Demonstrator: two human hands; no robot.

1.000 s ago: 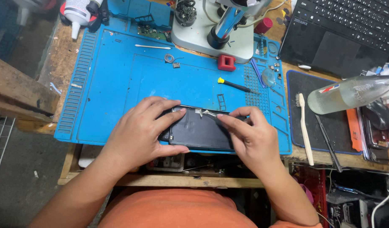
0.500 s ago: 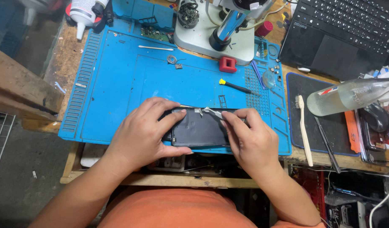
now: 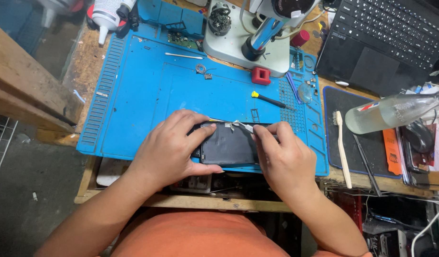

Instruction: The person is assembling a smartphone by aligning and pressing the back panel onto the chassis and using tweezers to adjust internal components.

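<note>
Phone [image 3: 229, 145]: long axis left-right, between my hands. My left hand [image 3: 174, 147] clamps its left end; my right hand [image 3: 283, 159] pinches tweezers [image 3: 242, 125] at its top edge.

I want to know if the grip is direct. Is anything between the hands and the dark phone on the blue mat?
Nothing visible. The left hand clasps the dark phone by its left end, and the right hand presses thin metal tweezers to its top edge on the blue mat.
</note>
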